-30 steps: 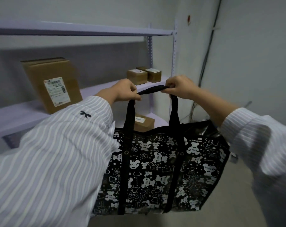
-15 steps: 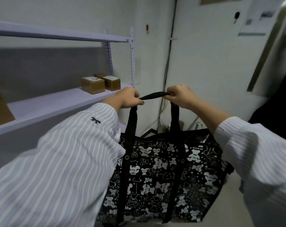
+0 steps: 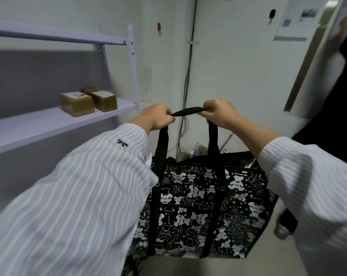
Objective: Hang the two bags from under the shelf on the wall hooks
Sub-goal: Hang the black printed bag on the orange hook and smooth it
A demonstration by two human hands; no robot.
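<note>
A black bag (image 3: 198, 204) printed with white bears hangs in mid-air in front of me by its black strap handle (image 3: 188, 111). My left hand (image 3: 156, 116) grips the handle's left end and my right hand (image 3: 220, 112) grips its right end, both fists closed. A small red hook (image 3: 159, 28) sits high on the wall ahead, and a black hook (image 3: 272, 13) is on the wall further right. I see only one bag.
A pale metal shelf unit (image 3: 59, 124) stands at my left with two small cardboard boxes (image 3: 87, 101) on it. Cables (image 3: 186, 86) run down the wall corner ahead. A dark-clothed person (image 3: 337, 96) stands at the right by a doorframe. Bottles and clutter (image 3: 196, 151) lie behind the bag.
My view has swung to the right, away from the shelf and toward the wall corner. Both hands keep the same hold on the handle and the bag stays lifted.
</note>
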